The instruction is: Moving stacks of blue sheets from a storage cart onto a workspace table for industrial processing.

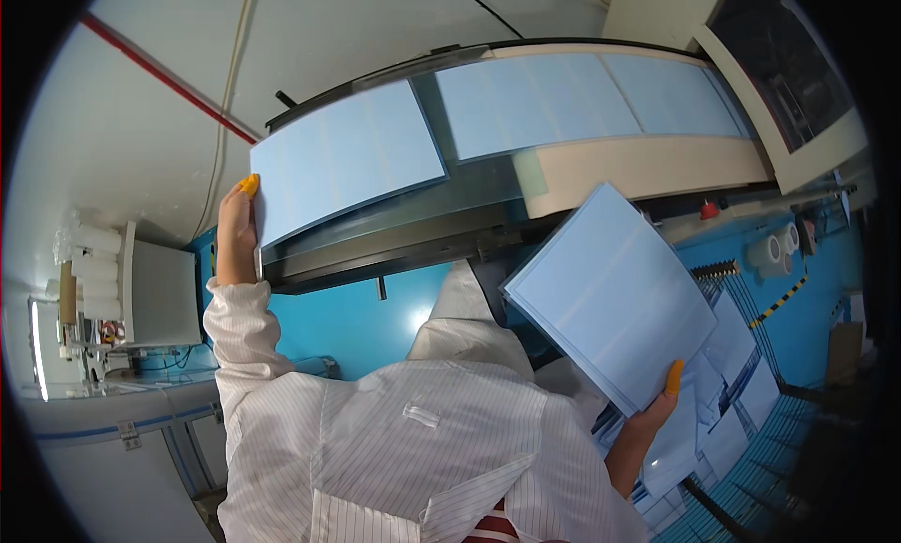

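Observation:
My right hand point(657, 407) holds a stack of light blue sheets point(610, 294) by its lower corner, an orange finger cot on the thumb. The stack is tilted in front of my body, to the right. My left hand point(236, 233) reaches up to the left edge of a light blue sheet point(343, 158) lying on the dark conveyor point(375, 243). Its fingertips, one in an orange cot, touch the sheet's edge. Two more blue sheets point(582, 97) lie further right on the conveyor.
A beige machine housing point(648, 163) covers the conveyor at right, with a red button point(710, 210) beside it. Loose blue sheets point(732, 393) lie on a wire rack at lower right. White rolls point(774, 252) sit on the blue surface. A white cabinet point(160, 294) stands at left.

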{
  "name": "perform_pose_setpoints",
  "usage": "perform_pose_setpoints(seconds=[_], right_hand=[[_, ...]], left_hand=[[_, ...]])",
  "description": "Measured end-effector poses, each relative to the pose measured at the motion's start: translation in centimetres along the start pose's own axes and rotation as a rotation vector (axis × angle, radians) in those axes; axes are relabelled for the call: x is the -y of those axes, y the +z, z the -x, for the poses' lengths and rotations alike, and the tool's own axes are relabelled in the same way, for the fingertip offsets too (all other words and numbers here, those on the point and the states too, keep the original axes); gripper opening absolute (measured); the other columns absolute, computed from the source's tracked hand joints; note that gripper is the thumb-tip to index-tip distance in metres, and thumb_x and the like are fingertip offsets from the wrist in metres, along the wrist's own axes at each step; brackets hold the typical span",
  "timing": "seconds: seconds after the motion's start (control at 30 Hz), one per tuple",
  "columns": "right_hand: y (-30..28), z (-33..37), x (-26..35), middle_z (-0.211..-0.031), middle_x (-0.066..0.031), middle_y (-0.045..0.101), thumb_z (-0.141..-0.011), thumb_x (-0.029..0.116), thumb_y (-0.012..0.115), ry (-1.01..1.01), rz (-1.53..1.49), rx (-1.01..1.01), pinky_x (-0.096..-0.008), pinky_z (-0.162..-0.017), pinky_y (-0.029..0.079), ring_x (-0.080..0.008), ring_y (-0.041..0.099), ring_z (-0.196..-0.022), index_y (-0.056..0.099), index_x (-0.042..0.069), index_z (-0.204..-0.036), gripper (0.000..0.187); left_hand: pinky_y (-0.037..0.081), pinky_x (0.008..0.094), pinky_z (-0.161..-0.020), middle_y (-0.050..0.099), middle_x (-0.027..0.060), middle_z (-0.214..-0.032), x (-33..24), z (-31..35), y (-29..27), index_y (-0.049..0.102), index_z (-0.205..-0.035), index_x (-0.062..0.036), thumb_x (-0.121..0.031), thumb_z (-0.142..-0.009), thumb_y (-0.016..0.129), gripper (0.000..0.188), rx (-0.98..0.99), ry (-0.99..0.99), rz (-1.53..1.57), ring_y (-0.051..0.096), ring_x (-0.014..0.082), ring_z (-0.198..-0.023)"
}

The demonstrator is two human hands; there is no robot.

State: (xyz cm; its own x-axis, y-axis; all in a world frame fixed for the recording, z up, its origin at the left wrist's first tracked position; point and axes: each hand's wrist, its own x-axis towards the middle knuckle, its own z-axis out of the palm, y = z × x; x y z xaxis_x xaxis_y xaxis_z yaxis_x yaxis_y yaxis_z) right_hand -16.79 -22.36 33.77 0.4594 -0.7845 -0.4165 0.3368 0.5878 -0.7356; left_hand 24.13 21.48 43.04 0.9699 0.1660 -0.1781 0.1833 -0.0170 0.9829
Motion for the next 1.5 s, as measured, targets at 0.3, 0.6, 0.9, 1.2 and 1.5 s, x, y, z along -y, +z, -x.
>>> perform_pose_setpoints(seconds=[0.3,0.6,0.9,1.2,1.5], right_hand=[[0.9,0.0,0.2,-0.102,-0.0123,0.059,-0.09,0.027,0.05,-0.009,-0.007,0.084,-0.0304,-0.077,0.05,-0.0213,0.06,-0.087,0.049,-0.006,-0.111,0.039],[2.1,-0.2,-0.3,-0.102,-0.0125,0.059,-0.09,0.026,0.05,-0.032,0.008,0.092,-0.0318,-0.08,0.05,-0.0216,0.06,-0.088,0.048,-0.006,-0.111,0.039],[3.5,-0.4,-0.8,-0.105,-0.0134,0.058,-0.091,0.028,0.048,-0.046,0.082,0.022,-0.0296,-0.08,0.049,-0.0222,0.059,-0.089,0.048,-0.007,-0.112,0.04],[3.7,0.1,-0.5,-0.106,-0.0136,0.059,-0.089,0.026,0.051,0.034,0.045,0.055,-0.0329,-0.08,0.049,-0.0239,0.059,-0.091,0.048,-0.006,-0.114,0.04],[2.9,-0.5,-0.9,-0.102,-0.0133,0.06,-0.088,0.027,0.053,0.105,0.028,0.013,-0.0298,-0.08,0.048,-0.0215,0.059,-0.089,0.051,-0.005,-0.109,0.039]], left_hand=[[0.042,0.0275,-0.078,0.058,0.0163,-0.104,1.1,-1.2,3.4,0.052,-0.114,0.0061,-0.014,-0.082,0.056,0.039,-0.023,0.348,-0.611,0.055,0.021,-0.09],[0.03,0.0426,-0.099,0.036,0.0271,-0.13,0.7,3.4,3.8,0.045,-0.122,0.0006,-0.046,-0.075,0.064,0.068,0.28,0.722,-1.385,0.036,0.0381,-0.12],[0.03,0.0413,-0.1,0.038,0.0283,-0.127,1.0,3.9,7.3,0.043,-0.125,0.0011,-0.043,-0.075,0.064,0.069,0.21,0.883,-1.322,0.035,0.039,-0.121],[0.033,0.0425,-0.097,0.046,0.0313,-0.117,1.0,4.5,10.6,0.046,-0.119,0.0062,-0.047,-0.075,0.062,0.071,0.192,0.981,-1.382,0.041,0.0416,-0.114],[0.036,0.0425,-0.094,0.046,0.032,-0.116,1.0,5.2,13.9,0.046,-0.117,0.008,-0.048,-0.074,0.062,0.072,0.253,1.036,-1.354,0.043,0.0422,-0.112]])
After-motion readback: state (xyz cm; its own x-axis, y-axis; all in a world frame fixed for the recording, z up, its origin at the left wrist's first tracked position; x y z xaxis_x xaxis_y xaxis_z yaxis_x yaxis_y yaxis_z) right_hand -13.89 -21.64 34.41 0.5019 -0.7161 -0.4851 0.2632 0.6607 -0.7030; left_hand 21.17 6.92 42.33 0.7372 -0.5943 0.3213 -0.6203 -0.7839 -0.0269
